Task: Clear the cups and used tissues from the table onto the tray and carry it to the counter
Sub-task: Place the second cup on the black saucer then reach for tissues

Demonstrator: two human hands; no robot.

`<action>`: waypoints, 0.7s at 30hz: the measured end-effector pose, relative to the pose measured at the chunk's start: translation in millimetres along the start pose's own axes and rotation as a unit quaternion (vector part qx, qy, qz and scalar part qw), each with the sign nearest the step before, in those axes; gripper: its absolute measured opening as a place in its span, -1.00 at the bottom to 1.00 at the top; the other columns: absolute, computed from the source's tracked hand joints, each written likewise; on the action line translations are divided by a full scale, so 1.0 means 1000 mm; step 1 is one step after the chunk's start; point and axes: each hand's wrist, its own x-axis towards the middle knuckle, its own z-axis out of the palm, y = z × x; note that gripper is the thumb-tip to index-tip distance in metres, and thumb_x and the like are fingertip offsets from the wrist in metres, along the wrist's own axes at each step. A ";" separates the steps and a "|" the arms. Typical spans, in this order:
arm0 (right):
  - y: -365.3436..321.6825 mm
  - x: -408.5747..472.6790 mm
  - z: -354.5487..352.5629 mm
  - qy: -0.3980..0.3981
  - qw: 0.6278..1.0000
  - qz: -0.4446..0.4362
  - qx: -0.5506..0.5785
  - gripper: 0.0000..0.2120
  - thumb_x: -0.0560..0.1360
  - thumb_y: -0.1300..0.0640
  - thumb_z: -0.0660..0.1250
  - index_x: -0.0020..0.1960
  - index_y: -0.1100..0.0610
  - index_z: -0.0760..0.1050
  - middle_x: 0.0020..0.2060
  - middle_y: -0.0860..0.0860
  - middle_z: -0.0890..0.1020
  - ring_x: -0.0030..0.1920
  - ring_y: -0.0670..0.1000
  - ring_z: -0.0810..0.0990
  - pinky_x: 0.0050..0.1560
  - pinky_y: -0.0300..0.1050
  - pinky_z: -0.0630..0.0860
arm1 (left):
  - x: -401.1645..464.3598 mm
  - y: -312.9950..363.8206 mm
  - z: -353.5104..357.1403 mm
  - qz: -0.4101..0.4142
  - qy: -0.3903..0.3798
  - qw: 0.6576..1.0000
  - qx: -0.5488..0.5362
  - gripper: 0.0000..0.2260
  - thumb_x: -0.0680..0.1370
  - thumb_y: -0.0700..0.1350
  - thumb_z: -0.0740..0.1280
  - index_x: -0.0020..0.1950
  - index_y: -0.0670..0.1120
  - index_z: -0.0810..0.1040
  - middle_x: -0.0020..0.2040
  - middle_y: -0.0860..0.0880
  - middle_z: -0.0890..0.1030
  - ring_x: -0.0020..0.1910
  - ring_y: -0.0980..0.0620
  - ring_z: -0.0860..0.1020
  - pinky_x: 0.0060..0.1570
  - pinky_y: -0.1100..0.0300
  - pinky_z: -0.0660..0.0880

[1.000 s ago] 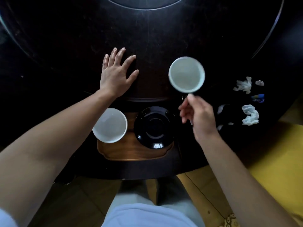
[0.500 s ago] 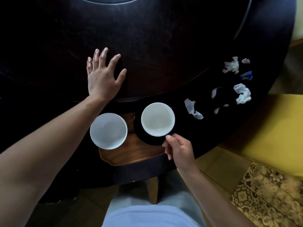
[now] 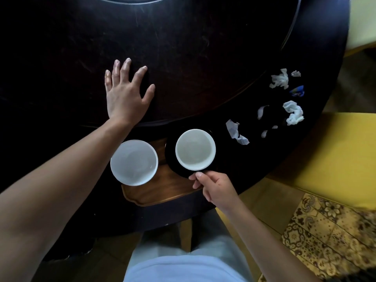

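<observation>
A wooden tray (image 3: 160,192) lies at the near edge of the dark round table (image 3: 193,58). On its left part stands a white cup (image 3: 134,159). On its right part a second white cup (image 3: 195,152) sits on a black saucer (image 3: 169,157). My right hand (image 3: 215,188) pinches this cup's handle at its near rim. My left hand (image 3: 126,92) lies flat on the table with spread fingers, beyond the tray. Crumpled white tissues (image 3: 237,135) (image 3: 294,112) (image 3: 280,81) lie on the table to the right of the tray.
A blue wrapper (image 3: 298,91) and a small clear scrap (image 3: 296,73) lie among the tissues. A raised inner disc (image 3: 162,47) covers the table's middle. Yellow seating (image 3: 335,155) and patterned floor tiles (image 3: 335,231) are at the right.
My right hand brought the cup from above the table down onto the black saucer on the tray and still holds its handle. The left hand stayed flat on the table.
</observation>
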 end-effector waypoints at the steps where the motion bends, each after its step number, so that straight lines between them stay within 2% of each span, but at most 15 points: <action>1: 0.000 0.000 -0.002 0.002 1.000 0.007 -0.008 -0.78 0.66 0.13 0.30 -0.04 0.13 0.70 -0.34 0.04 0.64 -0.55 -0.05 0.37 -0.53 -0.28 0.26 | 0.000 0.000 -0.001 0.000 -0.003 1.000 0.001 -0.47 0.67 0.23 0.16 0.61 0.09 0.32 0.69 -0.13 0.14 0.69 -0.18 0.00 0.63 -0.17 -0.11; 5: -0.003 -0.001 -0.005 0.010 0.999 0.014 -0.028 -0.81 0.63 0.07 0.36 -0.02 0.13 0.71 -0.42 0.03 0.60 -0.54 -0.04 0.38 -0.52 -0.25 0.29 | 0.000 0.002 0.000 0.007 0.000 1.000 0.005 -0.47 0.68 0.23 0.15 0.62 0.08 0.31 0.69 -0.14 0.13 0.69 -0.19 -0.01 0.63 -0.18 -0.11; 8: -0.009 -0.004 -0.010 -0.022 0.997 0.029 -0.063 -0.71 0.57 -0.04 0.38 0.00 0.20 0.64 -0.33 0.05 0.67 -0.49 -0.03 0.46 -0.50 -0.24 0.35 | 0.001 0.000 0.000 0.004 -0.005 1.000 0.000 -0.47 0.68 0.21 0.17 0.62 0.05 0.30 0.68 -0.16 0.14 0.68 -0.21 -0.01 0.62 -0.20 -0.12; 10: -0.018 -0.007 -0.023 -0.034 0.995 0.008 -0.097 -0.78 0.55 -0.02 0.39 0.03 0.13 0.62 -0.26 0.08 0.70 -0.44 -0.02 0.52 -0.45 -0.27 0.40 | 0.002 0.006 -0.006 -0.004 -0.022 1.000 -0.007 -0.45 0.66 0.19 0.22 0.60 -0.01 0.34 0.66 -0.21 0.20 0.67 -0.24 0.05 0.61 -0.23 -0.06; 12: -0.030 -0.004 -0.051 0.022 0.991 -0.029 -0.127 -0.82 0.56 0.03 0.42 0.12 0.05 0.63 -0.18 0.10 0.70 -0.36 -0.05 0.58 -0.39 -0.30 0.44 | -0.001 0.027 -0.016 0.030 -0.028 0.999 -0.023 -0.42 0.60 0.20 0.24 0.53 -0.10 0.43 0.56 -0.24 0.36 0.58 -0.28 0.27 0.53 -0.24 0.19; 14: -0.045 0.005 -0.094 0.128 0.976 -0.069 -0.162 -0.76 0.55 0.03 0.41 0.21 0.00 0.60 -0.06 0.03 0.68 -0.23 -0.09 0.63 -0.30 -0.24 0.52 | -0.011 0.064 -0.029 0.103 -0.037 0.992 -0.058 -0.45 0.56 0.17 0.29 0.47 -0.10 0.49 0.47 -0.18 0.46 0.37 -0.27 0.51 0.30 -0.17 0.47; 15: -0.052 0.012 -0.119 0.184 0.960 -0.089 -0.193 -0.70 0.54 0.00 0.40 0.26 -0.03 0.57 0.02 -0.03 0.66 -0.16 -0.09 0.64 -0.23 -0.17 0.56 | -0.018 0.087 -0.035 0.146 -0.047 0.986 -0.070 -0.49 0.56 0.13 0.34 0.45 -0.07 0.49 0.45 -0.14 0.47 0.28 -0.25 0.57 0.17 -0.13 0.54; 16: -0.057 0.021 -0.145 0.230 0.939 -0.103 -0.233 -0.64 0.53 0.01 0.39 0.32 -0.05 0.54 0.11 -0.05 0.63 -0.12 -0.09 0.62 -0.16 -0.13 0.57 | -0.024 0.110 -0.037 0.193 -0.057 0.977 -0.072 -0.51 0.56 0.11 0.36 0.45 -0.04 0.50 0.44 -0.12 0.48 0.22 -0.24 0.60 0.08 -0.10 0.57; 18: -0.064 0.044 -0.197 0.293 0.896 -0.117 -0.312 -0.54 0.53 0.07 0.39 0.42 -0.03 0.47 0.27 0.00 0.54 -0.08 -0.03 0.60 -0.06 -0.15 0.47 | -0.029 0.156 -0.032 0.278 -0.072 0.957 -0.048 -0.52 0.57 0.14 0.36 0.46 0.01 0.51 0.40 -0.12 0.51 0.19 -0.22 0.61 0.04 -0.08 0.57; 21: -0.066 0.077 -0.262 0.305 0.856 -0.104 -0.404 -0.41 0.52 0.04 0.37 0.53 -0.05 0.36 0.40 0.08 0.44 0.13 0.18 0.58 0.02 -0.09 0.44 | -0.028 0.210 -0.004 0.308 -0.127 0.942 0.023 -0.42 0.55 0.22 0.40 0.54 0.08 0.43 0.45 -0.14 0.49 0.29 -0.21 0.54 0.15 -0.09 0.52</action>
